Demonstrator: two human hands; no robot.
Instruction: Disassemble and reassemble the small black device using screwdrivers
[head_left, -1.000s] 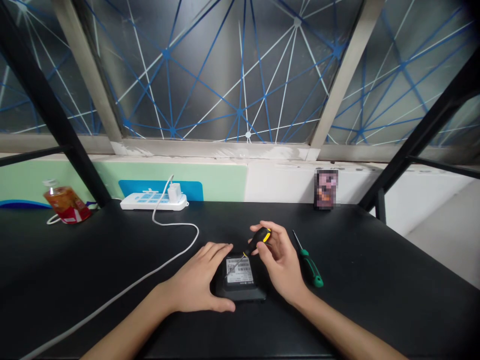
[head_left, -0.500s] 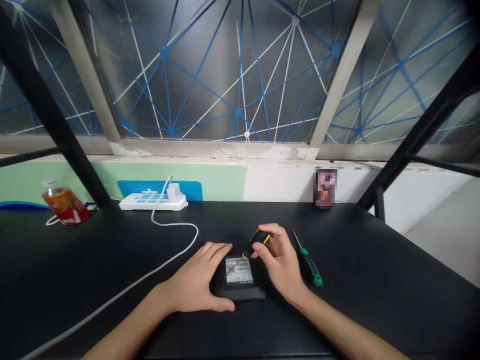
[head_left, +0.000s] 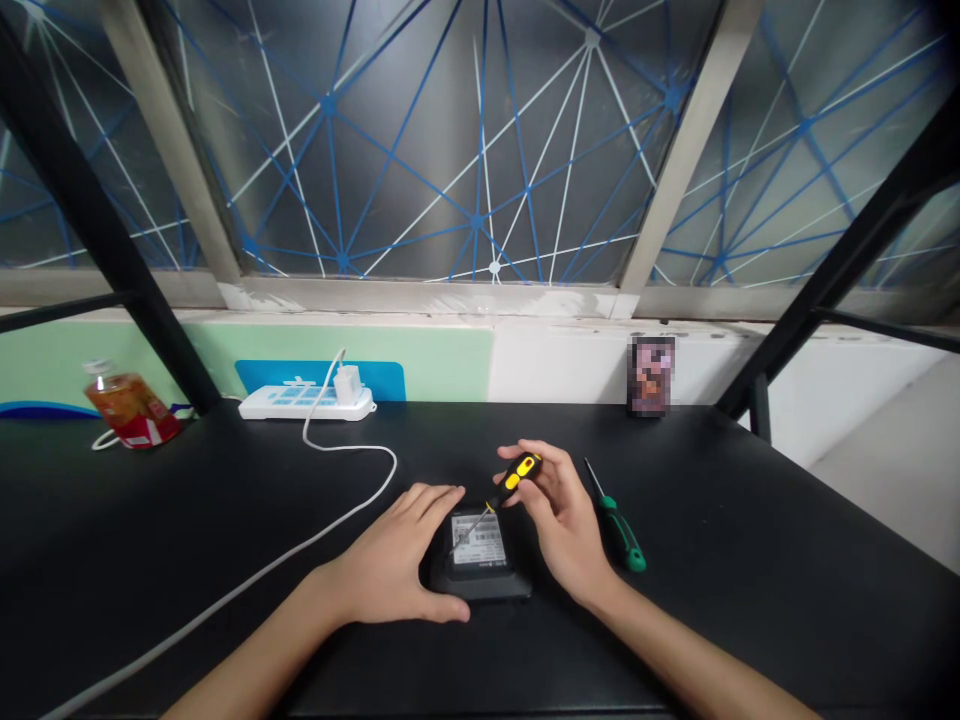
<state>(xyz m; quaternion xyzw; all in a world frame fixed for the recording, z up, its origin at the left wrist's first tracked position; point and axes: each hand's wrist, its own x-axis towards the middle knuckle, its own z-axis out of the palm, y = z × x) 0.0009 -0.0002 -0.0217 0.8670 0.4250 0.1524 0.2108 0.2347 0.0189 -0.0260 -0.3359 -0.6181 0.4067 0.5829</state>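
Observation:
A small black box-shaped device with a white printed label lies flat on the black table. My left hand grips its left side, thumb along the near edge and fingers at the far edge. Between the thumb and fingers of my right hand is a black-and-yellow screwdriver, tilted, its thin shaft running down to the left across the label. The tip rests near the device's left side; what it touches there is too small to make out. Beside my right hand lies a green-handled screwdriver.
A white power strip with a plugged-in charger stands at the back left, its white cable crossing the table's left side. A bottle of orange-brown drink leans farther left. A blurred picture card stands by the wall.
The screwdriver handle has turned in my right fingers, showing its yellow patches. My right fingers have loosened and shifted slightly on it. My left hand and the device stay in place.

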